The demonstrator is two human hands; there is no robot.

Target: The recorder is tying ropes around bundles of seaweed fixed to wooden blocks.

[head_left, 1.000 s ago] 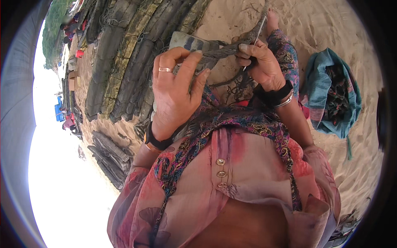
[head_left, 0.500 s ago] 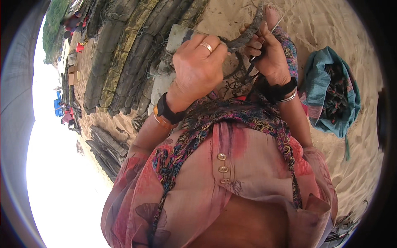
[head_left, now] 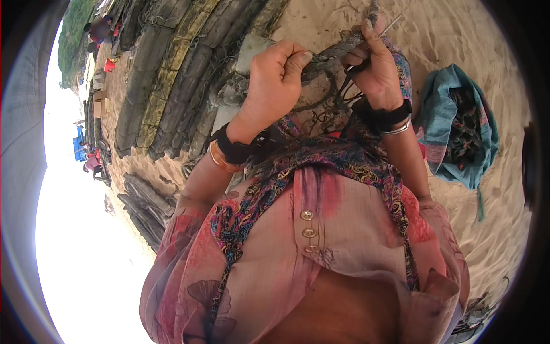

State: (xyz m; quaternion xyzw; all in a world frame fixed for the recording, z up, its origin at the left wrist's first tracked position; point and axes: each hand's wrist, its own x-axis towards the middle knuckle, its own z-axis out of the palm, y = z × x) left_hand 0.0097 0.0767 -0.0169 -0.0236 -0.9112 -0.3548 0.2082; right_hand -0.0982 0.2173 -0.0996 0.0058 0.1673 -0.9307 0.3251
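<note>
A thick, grey, rough-surfaced rope (head_left: 331,54) stretches between my two hands. My left hand (head_left: 275,77) is closed, thumb against the bent fingers, at the rope's left part. On the other side, my right hand (head_left: 378,80) is curled round the rope, its thumb pointing up. It also grips a tool with a black handle and a thin pale blade (head_left: 392,24) that sticks out past the thumb; its exact kind is hidden by the fingers. Thin dark cords (head_left: 321,103) hang in a tangle below the rope, above my patterned apron (head_left: 326,155).
Long dark bundles (head_left: 172,74), one yellowish, lie on the sand at the left. A teal sack (head_left: 432,109) holding dark, reddish bits stands to the right. Smaller dark bundles (head_left: 146,200) lie lower left. People (head_left: 93,163) and a red container (head_left: 109,65) appear far left.
My left hand has turned, so its thumb now shows. The rope has shifted and lies straighter between the hands. My right hand stays nearly in place with the tool.
</note>
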